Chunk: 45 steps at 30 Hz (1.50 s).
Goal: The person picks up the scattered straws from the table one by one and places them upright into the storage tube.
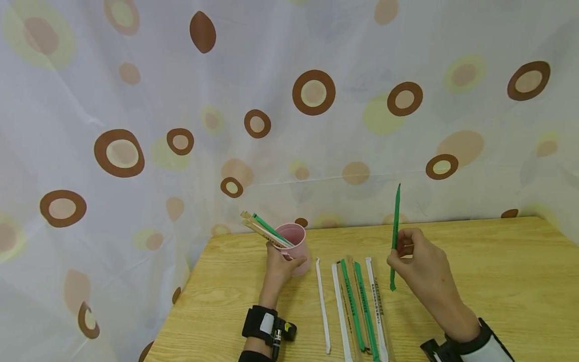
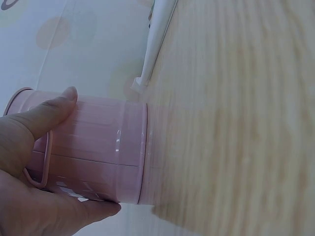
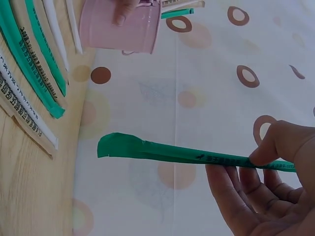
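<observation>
My left hand (image 1: pixel 279 269) grips a pink cup (image 1: pixel 302 259) that stands on the table, its thumb and fingers round the side near a small handle. Leaning out of the cup to the left are brown paper-wrapped straws (image 1: pixel 254 222) and a green-wrapped straw (image 1: pixel 268 225). To the right, my right hand (image 1: pixel 427 266) pinches another green-wrapped straw (image 1: pixel 396 216) between thumb and fingers, held nearly upright above the table. In the right wrist view this green straw (image 3: pixel 157 151) shows dark printing along its wrapper. The two hands are apart.
Between the hands, several wrapped straws lie side by side on the wooden table (image 1: pixel 497 281): green ones (image 1: pixel 354 306), white ones (image 1: pixel 377 309) and brown ones. One white straw (image 1: pixel 323 306) lies a little apart, nearer the cup. A patterned curtain (image 1: pixel 271 65) hangs behind the table.
</observation>
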### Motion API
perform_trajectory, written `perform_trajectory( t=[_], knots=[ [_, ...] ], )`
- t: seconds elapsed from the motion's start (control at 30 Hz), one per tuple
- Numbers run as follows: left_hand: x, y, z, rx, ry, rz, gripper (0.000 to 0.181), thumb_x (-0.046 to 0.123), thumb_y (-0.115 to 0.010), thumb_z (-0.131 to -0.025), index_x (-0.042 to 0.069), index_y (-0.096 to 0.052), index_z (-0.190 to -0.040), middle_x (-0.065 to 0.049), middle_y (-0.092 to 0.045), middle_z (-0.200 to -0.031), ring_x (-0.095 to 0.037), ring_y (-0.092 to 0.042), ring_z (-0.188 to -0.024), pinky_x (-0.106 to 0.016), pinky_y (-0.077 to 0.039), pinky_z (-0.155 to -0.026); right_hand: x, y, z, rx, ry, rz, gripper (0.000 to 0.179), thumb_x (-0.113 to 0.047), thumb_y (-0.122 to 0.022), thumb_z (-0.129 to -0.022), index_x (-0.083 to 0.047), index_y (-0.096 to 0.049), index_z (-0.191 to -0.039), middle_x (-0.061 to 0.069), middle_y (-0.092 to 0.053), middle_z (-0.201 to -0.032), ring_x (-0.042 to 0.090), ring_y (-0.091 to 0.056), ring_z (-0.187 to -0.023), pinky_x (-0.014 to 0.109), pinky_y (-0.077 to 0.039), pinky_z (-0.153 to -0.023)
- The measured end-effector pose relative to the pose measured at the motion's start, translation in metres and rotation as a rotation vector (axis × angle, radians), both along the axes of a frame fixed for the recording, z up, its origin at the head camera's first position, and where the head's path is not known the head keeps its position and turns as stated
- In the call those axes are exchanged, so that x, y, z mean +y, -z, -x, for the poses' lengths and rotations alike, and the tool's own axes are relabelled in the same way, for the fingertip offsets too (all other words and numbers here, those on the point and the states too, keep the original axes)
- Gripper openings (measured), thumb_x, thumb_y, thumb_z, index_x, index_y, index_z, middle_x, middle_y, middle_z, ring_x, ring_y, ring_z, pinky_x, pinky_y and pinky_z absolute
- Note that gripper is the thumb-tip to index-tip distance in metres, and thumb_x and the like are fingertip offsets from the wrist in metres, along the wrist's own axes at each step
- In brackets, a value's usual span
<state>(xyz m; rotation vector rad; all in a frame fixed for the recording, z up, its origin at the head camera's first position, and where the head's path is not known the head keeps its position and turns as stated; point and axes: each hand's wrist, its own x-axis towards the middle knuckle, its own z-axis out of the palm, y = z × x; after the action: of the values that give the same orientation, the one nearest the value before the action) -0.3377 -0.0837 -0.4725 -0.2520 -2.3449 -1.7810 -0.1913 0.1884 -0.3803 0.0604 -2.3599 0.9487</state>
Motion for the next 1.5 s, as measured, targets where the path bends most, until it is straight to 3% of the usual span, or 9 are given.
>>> perform_trajectory(
  t=[0.1,0.27,0.7,0.83,1.0,1.13,1.33,1.5],
  knots=[
    [0.000,0.001,-0.001,-0.007,-0.001,-0.011,0.094,0.006,-0.081,-0.064,0.000,-0.021,-0.136,-0.020,-0.041,-0.124,-0.023,-0.049,-0.095,-0.032,-0.046,-0.076,-0.001,0.001,0.000,0.005,-0.004,0.006,0.026,-0.008,-0.057,-0.083,-0.004,-0.050,-0.108,0.007,-0.059,-0.091,0.021,-0.059,-0.083,0.024,-0.050,-0.062],
    [0.001,0.002,0.000,0.005,-0.007,-0.002,0.096,0.006,-0.082,-0.063,0.001,-0.021,-0.137,-0.021,-0.039,-0.129,-0.025,-0.045,-0.112,-0.033,-0.044,-0.089,-0.002,0.001,-0.002,0.015,-0.004,0.011,0.026,-0.007,-0.057,-0.082,-0.004,-0.050,-0.107,0.008,-0.059,-0.091,0.021,-0.059,-0.083,0.024,-0.051,-0.062],
    [0.005,0.001,0.002,0.025,0.023,-0.043,0.097,0.002,-0.081,-0.062,0.000,-0.020,-0.137,-0.022,-0.038,-0.131,-0.028,-0.043,-0.120,-0.033,-0.040,-0.096,-0.004,0.003,-0.003,0.037,-0.033,0.045,0.025,-0.007,-0.057,-0.084,-0.006,-0.050,-0.108,0.007,-0.059,-0.093,0.020,-0.059,-0.086,0.023,-0.051,-0.065],
    [0.004,0.001,-0.001,0.030,0.025,-0.038,0.096,0.002,-0.081,-0.063,-0.001,-0.020,-0.137,-0.022,-0.037,-0.131,-0.028,-0.044,-0.117,-0.034,-0.043,-0.092,-0.007,0.005,-0.002,0.039,-0.068,0.062,0.027,-0.007,-0.057,-0.084,-0.005,-0.050,-0.110,0.007,-0.059,-0.096,0.020,-0.059,-0.089,0.022,-0.050,-0.067],
    [0.003,0.001,-0.004,0.024,0.006,-0.009,0.094,0.004,-0.081,-0.064,-0.002,-0.020,-0.136,-0.022,-0.040,-0.126,-0.023,-0.048,-0.098,-0.031,-0.046,-0.077,-0.011,0.008,0.000,0.073,-0.099,0.055,0.028,-0.003,-0.059,-0.084,-0.004,-0.051,-0.111,0.007,-0.059,-0.095,0.021,-0.060,-0.088,0.021,-0.050,-0.066],
    [0.003,0.002,-0.002,0.050,0.021,-0.012,0.095,0.003,-0.081,-0.063,-0.003,-0.021,-0.136,-0.023,-0.040,-0.127,-0.024,-0.048,-0.101,-0.031,-0.047,-0.079,-0.017,0.012,0.003,0.106,-0.145,0.073,0.028,-0.002,-0.060,-0.084,-0.006,-0.051,-0.110,0.004,-0.059,-0.095,0.017,-0.059,-0.088,0.020,-0.050,-0.068],
    [0.002,0.003,0.000,0.047,0.017,-0.018,0.097,0.004,-0.082,-0.062,-0.002,-0.021,-0.136,-0.023,-0.038,-0.128,-0.027,-0.046,-0.112,-0.034,-0.045,-0.088,-0.045,0.020,0.019,0.178,-0.276,0.143,0.030,-0.002,-0.062,-0.083,-0.008,-0.051,-0.110,-0.001,-0.058,-0.096,0.011,-0.059,-0.090,0.021,-0.050,-0.070],
    [0.000,0.004,0.004,0.057,-0.009,0.014,0.099,0.009,-0.084,-0.061,-0.002,-0.021,-0.137,-0.023,-0.038,-0.130,-0.029,-0.044,-0.117,-0.036,-0.041,-0.095,-0.078,0.015,0.055,0.316,-0.387,0.161,0.027,-0.006,-0.060,-0.086,-0.008,-0.051,-0.111,0.000,-0.059,-0.098,0.013,-0.059,-0.092,0.022,-0.050,-0.071]
  ],
)
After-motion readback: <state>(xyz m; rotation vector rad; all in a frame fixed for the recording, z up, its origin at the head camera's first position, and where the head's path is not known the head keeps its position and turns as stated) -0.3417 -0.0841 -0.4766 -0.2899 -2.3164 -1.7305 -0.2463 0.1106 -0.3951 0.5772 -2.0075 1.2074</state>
